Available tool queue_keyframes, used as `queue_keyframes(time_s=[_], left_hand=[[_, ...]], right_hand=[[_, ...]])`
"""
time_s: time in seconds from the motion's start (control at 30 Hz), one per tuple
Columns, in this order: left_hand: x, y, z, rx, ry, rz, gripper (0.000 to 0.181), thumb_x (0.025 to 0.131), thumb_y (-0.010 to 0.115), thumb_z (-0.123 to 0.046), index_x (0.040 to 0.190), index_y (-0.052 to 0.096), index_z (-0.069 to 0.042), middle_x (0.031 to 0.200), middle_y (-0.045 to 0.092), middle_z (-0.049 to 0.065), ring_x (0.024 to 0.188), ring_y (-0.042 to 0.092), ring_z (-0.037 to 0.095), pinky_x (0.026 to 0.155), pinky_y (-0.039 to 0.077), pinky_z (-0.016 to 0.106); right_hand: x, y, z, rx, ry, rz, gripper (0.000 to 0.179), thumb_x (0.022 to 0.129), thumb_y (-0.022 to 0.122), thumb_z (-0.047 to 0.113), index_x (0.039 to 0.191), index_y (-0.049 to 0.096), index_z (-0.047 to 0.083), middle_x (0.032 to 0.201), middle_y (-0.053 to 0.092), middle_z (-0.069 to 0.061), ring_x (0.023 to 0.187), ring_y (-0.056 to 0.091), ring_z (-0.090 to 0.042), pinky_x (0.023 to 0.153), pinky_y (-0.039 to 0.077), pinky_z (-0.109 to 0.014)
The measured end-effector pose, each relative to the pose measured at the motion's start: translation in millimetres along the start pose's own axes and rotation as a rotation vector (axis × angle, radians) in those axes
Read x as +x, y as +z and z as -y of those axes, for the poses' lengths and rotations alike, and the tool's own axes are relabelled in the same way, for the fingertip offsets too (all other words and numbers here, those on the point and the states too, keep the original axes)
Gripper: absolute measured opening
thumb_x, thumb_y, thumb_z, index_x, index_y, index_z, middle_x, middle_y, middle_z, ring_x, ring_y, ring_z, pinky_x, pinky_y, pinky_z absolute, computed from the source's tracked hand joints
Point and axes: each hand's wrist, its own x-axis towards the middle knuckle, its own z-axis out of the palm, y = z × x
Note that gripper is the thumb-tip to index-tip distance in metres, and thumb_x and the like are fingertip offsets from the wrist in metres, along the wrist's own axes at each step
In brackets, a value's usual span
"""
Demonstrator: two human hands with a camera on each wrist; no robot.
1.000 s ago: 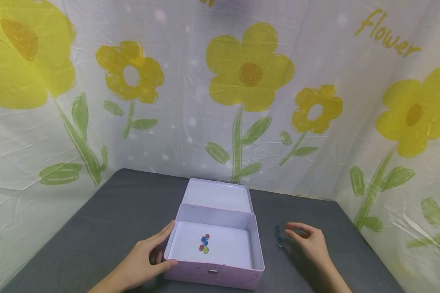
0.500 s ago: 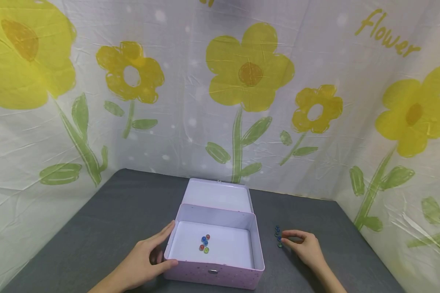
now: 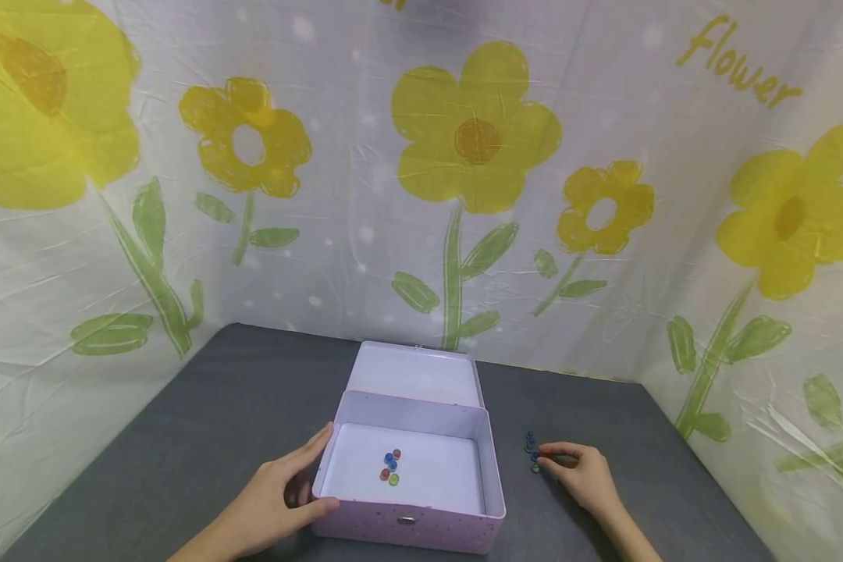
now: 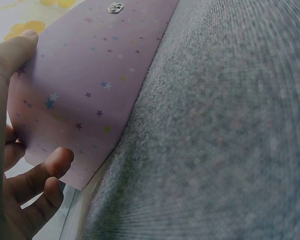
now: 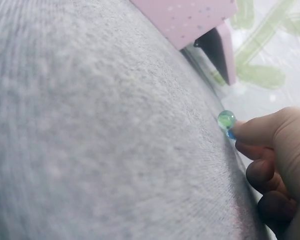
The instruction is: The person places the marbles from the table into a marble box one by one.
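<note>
A pink star-speckled metal box (image 3: 407, 537) stands with its lid (image 3: 417, 375) folded back. Inside it lie several glass marbles, among them a red marble (image 3: 385, 474) and a yellow-green marble (image 3: 393, 480). My left hand (image 3: 274, 493) holds the box's left end, thumb on the front corner and fingers along the side. To the right of the box, my right hand (image 3: 585, 478) pinches a blue marble (image 5: 231, 134) between thumb and index finger, low at the table. A green marble (image 5: 226, 120) sits right beside those fingertips.
Further blue-green marbles (image 3: 530, 439) form a short row just beyond the right fingertips. A dark grey cloth (image 3: 253, 390) covers the table. Behind it hangs a white curtain (image 3: 351, 234) printed with yellow flowers.
My right hand has moved left and slightly down to the marble row, and its fingertips have closed on a blue marble. The left hand and the box have stayed in place.
</note>
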Motion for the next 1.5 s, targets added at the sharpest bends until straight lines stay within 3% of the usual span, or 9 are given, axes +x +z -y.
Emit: queue_keyframes(time_s=[0.1,0.2,0.63,0.8,0.93,1.2,1.27,1.37,1.5], left_hand=[[-0.4,-0.2,-0.9,0.000,-0.018,0.004,0.084,0.082,0.080,-0.039,0.154,0.037,-0.028,0.143,0.051,-0.002,0.058,0.048,-0.001,0.051,0.043,0.019],[0.0,-0.4,-1.1,-0.003,-0.020,0.004,0.084,0.082,0.080,-0.040,0.153,0.037,-0.027,0.147,0.049,0.002,0.058,0.048,-0.001,0.052,0.044,0.019],[-0.6,-0.4,-2.1,-0.004,-0.024,0.002,0.084,0.082,0.080,-0.039,0.154,0.037,-0.027,0.149,0.048,0.006,0.058,0.047,-0.001,0.052,0.044,0.020],[-1.2,0.2,-1.6,0.002,-0.016,0.000,0.084,0.082,0.080,-0.039,0.154,0.037,-0.027,0.143,0.051,-0.001,0.058,0.047,-0.002,0.051,0.043,0.019],[-0.4,0.0,-1.7,0.004,-0.009,-0.005,0.084,0.082,0.080,-0.039,0.153,0.037,-0.028,0.140,0.052,-0.005,0.058,0.047,-0.002,0.051,0.043,0.019],[0.3,0.0,-3.6,0.004,-0.011,-0.004,0.083,0.082,0.080,-0.040,0.153,0.038,-0.028,0.144,0.051,-0.002,0.059,0.048,-0.001,0.051,0.043,0.019],[0.2,0.1,-3.9,0.002,-0.019,-0.002,0.084,0.082,0.080,-0.040,0.153,0.038,-0.028,0.145,0.051,0.001,0.059,0.048,-0.001,0.051,0.043,0.019],[0.2,0.1,-3.6,0.004,-0.018,-0.004,0.084,0.082,0.080,-0.040,0.153,0.038,-0.028,0.147,0.050,0.003,0.059,0.047,-0.001,0.051,0.043,0.019],[0.4,0.2,-2.8,0.006,-0.009,-0.009,0.083,0.082,0.080,-0.039,0.153,0.038,-0.028,0.146,0.050,-0.001,0.059,0.047,-0.002,0.051,0.043,0.019]], right_hand=[[-0.6,1,0,-0.019,-0.009,-0.002,0.015,0.078,0.084,0.018,0.092,0.079,0.015,0.096,0.076,-0.002,0.096,0.072,-0.025,0.074,0.058,-0.029],[-0.3,2,-2,-0.022,-0.018,-0.002,0.015,0.078,0.084,0.018,0.092,0.079,0.015,0.096,0.076,-0.002,0.095,0.072,-0.025,0.075,0.058,-0.032],[3.8,5,-5,-0.051,-0.071,-0.011,0.014,0.077,0.085,0.014,0.089,0.079,0.018,0.092,0.076,-0.001,0.083,0.074,-0.017,0.068,0.057,-0.024],[3.9,5,-5,-0.061,-0.074,-0.016,0.013,0.077,0.085,0.017,0.089,0.079,0.020,0.094,0.076,-0.002,0.087,0.074,-0.020,0.070,0.057,-0.026],[3.4,4,-2,-0.034,-0.053,-0.018,0.013,0.079,0.084,0.019,0.091,0.080,0.020,0.099,0.076,-0.005,0.084,0.073,-0.016,0.066,0.055,-0.024],[3.4,-2,9,0.029,-0.003,-0.018,0.015,0.080,0.083,0.021,0.094,0.080,0.017,0.102,0.075,-0.007,0.048,0.055,-0.005,0.046,0.039,-0.022],[4.2,-3,14,0.051,0.005,-0.020,0.015,0.081,0.082,0.022,0.095,0.079,0.017,0.103,0.075,-0.007,0.046,0.052,-0.007,0.044,0.036,-0.023],[5.8,-6,20,0.095,0.008,-0.021,0.017,0.083,0.081,0.021,0.098,0.079,0.015,0.107,0.074,-0.007,0.053,0.060,-0.009,0.046,0.039,-0.024],[8.7,-9,30,0.142,0.006,-0.025,0.020,0.084,0.079,0.023,0.101,0.078,0.012,0.110,0.074,-0.009,0.058,0.066,-0.012,0.045,0.039,-0.024]])
